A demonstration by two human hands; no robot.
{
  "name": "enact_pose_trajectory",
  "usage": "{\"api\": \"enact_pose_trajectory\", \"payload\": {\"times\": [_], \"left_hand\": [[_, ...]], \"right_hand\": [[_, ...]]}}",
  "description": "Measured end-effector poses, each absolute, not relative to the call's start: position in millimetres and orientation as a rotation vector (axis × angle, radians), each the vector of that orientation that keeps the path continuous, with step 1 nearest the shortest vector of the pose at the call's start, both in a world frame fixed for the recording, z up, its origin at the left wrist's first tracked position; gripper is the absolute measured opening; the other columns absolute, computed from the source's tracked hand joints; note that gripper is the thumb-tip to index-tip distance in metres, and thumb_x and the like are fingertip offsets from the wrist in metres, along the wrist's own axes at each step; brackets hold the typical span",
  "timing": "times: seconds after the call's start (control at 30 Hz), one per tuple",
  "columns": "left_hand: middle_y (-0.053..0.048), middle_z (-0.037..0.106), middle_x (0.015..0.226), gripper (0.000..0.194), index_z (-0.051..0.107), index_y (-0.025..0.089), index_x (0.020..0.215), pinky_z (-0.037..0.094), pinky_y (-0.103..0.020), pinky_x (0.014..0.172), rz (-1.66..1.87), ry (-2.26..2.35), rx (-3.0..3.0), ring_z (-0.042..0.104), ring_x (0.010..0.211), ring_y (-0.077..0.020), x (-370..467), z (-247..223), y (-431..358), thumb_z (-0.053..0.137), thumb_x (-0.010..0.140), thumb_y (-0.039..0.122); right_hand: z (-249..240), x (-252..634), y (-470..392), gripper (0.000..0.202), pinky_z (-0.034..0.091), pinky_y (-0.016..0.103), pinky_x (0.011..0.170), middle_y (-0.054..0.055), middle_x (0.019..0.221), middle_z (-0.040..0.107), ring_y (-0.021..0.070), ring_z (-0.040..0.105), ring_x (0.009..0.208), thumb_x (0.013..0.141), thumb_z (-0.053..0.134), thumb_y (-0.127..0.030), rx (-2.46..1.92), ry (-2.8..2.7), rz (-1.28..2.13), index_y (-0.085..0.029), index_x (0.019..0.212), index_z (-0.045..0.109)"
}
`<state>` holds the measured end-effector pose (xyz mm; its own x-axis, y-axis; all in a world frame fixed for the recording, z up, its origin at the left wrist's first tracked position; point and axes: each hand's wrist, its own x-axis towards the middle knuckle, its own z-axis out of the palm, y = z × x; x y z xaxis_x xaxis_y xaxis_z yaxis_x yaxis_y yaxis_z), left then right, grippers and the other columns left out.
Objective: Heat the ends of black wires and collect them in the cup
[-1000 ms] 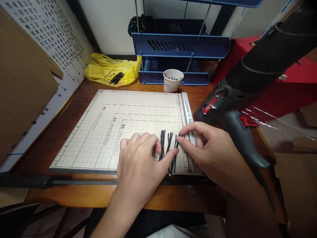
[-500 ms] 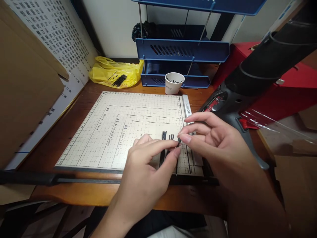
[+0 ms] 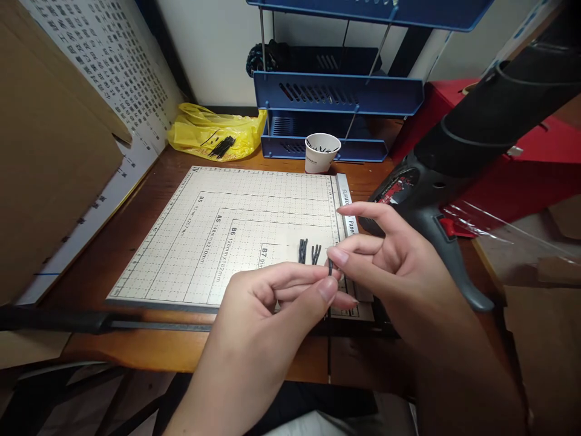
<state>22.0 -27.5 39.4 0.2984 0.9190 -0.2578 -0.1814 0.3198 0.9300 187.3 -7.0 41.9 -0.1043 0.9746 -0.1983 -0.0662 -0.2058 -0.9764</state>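
In front of me, over the right side of a paper trimmer's gridded board [image 3: 181,242], both hands meet at a thin black strip [image 3: 330,266]. My left hand [image 3: 276,309] pinches it between thumb and fingers. Thumb and fingertip of my right hand [image 3: 385,260] close on its upper end, the index finger stretched out above. A thin dark length shows below the left hand, over the wooden edge. Two small groups of black strips, a thicker one [image 3: 302,251] and a thinner one [image 3: 316,254], lie on the board just beyond my left fingers, their lower ends hidden.
The trimmer's black-handled arm [image 3: 54,320] runs along the front edge. Behind the board are a paper cup [image 3: 320,160] of black pieces, a yellow bag [image 3: 190,130] with black strips on it, and blue shelves [image 3: 336,94]. A large black-and-grey tool [image 3: 436,163] leans at right.
The left thumb has moved slightly right, and more left fingers now show curled behind the strip. My right index finger has lifted away from the pinch. The view has shifted slightly.
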Motion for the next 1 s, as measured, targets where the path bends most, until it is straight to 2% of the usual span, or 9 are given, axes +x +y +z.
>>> {"api": "enact_pose_trajectory", "payload": {"times": [0.17, 0.27, 0.4, 0.5, 0.67, 0.8, 1.0], "left_hand": [[0.002, 0.078, 0.080, 0.010, 0.081, 0.029, 0.090, 0.056, -0.020, 0.070, 0.899, 1.135, 1.027, 0.074, 0.078, -0.0136, 25, 36, -27, 0.071, 0.089, 0.032], [0.003, 0.074, 0.072, 0.010, 0.077, 0.027, 0.079, 0.050, -0.029, 0.063, 0.953, 1.418, 1.352, 0.069, 0.068, -0.0171, 31, 27, -25, 0.070, 0.086, 0.030], [0.003, 0.067, 0.063, 0.020, 0.070, 0.023, 0.068, 0.040, -0.037, 0.068, 1.025, 1.697, 1.905, 0.057, 0.063, -0.0184, 42, 13, -23, 0.067, 0.088, 0.026], [0.002, 0.066, 0.068, 0.017, 0.068, 0.022, 0.073, 0.037, -0.037, 0.070, 1.068, 1.758, 2.071, 0.056, 0.068, -0.0191, 42, 9, -21, 0.070, 0.088, 0.028], [0.000, 0.068, 0.080, 0.014, 0.066, 0.022, 0.082, 0.038, -0.037, 0.076, 0.975, 1.805, 2.098, 0.057, 0.076, -0.0200, 20, 10, -17, 0.062, 0.094, 0.025], [0.000, 0.067, 0.077, 0.015, 0.067, 0.024, 0.080, 0.039, -0.038, 0.076, 0.840, 1.787, 2.061, 0.057, 0.076, -0.0211, 10, 7, -13, 0.063, 0.093, 0.030], [0.000, 0.065, 0.077, 0.018, 0.066, 0.023, 0.080, 0.039, -0.039, 0.077, 0.828, 1.747, 2.032, 0.056, 0.075, -0.0205, 12, 4, -12, 0.059, 0.095, 0.029]], "right_hand": [[39, 189, -6, 0.047, 0.046, 0.020, 0.049, -0.002, 0.075, 0.070, 0.0117, 0.059, 0.057, 0.081, 0.079, -0.039, -1.286, -1.134, 1.391, -0.029, 0.121, 0.055], [34, 192, -6, 0.041, 0.039, 0.018, 0.044, -0.001, 0.076, 0.070, 0.0097, 0.053, 0.054, 0.082, 0.078, -0.041, -1.397, -1.144, 1.175, -0.028, 0.116, 0.060], [29, 196, -13, 0.032, 0.037, 0.021, 0.043, -0.003, 0.069, 0.065, 0.0103, 0.048, 0.052, 0.081, 0.077, -0.041, -1.543, -1.276, 0.914, -0.027, 0.107, 0.066], [26, 196, -18, 0.019, 0.034, 0.022, 0.043, -0.005, 0.063, 0.061, 0.0097, 0.044, 0.048, 0.086, 0.071, -0.041, -1.684, -1.517, 0.725, -0.027, 0.098, 0.069], [19, 192, -26, 0.013, 0.036, 0.026, 0.052, -0.003, 0.072, 0.067, 0.0134, 0.057, 0.058, 0.088, 0.067, -0.038, -1.824, -1.810, 0.426, -0.025, 0.089, 0.068], [19, 190, -33, 0.008, 0.038, 0.028, 0.057, -0.002, 0.074, 0.067, 0.0150, 0.060, 0.060, 0.089, 0.065, -0.033, -1.758, -1.945, 0.416, -0.026, 0.090, 0.070], [26, 192, -38, 0.016, 0.028, 0.030, 0.054, -0.003, 0.068, 0.064, 0.0134, 0.055, 0.058, 0.089, 0.058, -0.021, -1.670, -2.170, 0.542, -0.026, 0.077, 0.068]]}}
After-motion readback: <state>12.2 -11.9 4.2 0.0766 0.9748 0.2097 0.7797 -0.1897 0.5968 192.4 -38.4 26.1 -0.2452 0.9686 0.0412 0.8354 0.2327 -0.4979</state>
